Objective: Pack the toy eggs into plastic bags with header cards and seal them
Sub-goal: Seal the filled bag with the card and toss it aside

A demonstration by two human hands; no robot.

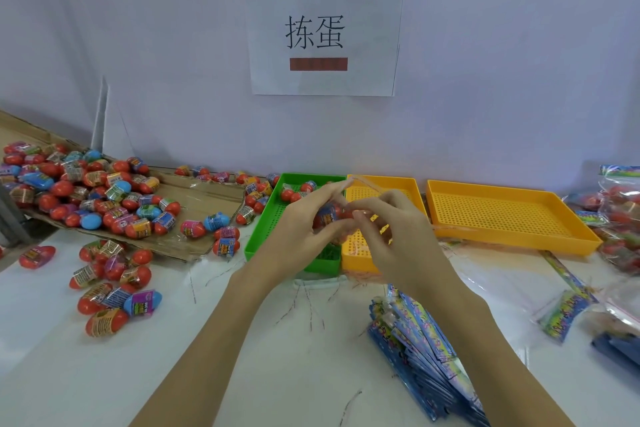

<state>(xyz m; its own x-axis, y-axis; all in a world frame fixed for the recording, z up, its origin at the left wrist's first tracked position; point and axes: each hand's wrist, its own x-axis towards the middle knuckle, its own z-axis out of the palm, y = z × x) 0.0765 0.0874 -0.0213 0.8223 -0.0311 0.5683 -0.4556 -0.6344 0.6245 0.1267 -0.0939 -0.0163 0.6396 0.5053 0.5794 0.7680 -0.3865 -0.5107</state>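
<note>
both hands raised together, fingers curled, forearms outstretched

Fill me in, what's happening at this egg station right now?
A person is bagging toy eggs. The left hand and right hand together hold an egg in a clear plastic bag above the green tray. Loose eggs are piled on cardboard to the left, header cards are stacked near the right forearm, and the far yellow tray sits empty.

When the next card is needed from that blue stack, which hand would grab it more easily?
Probably the right hand: the stack of header cards lies just below its wrist. The left hand seems to be holding the toy egg and would have to cross over.
</note>
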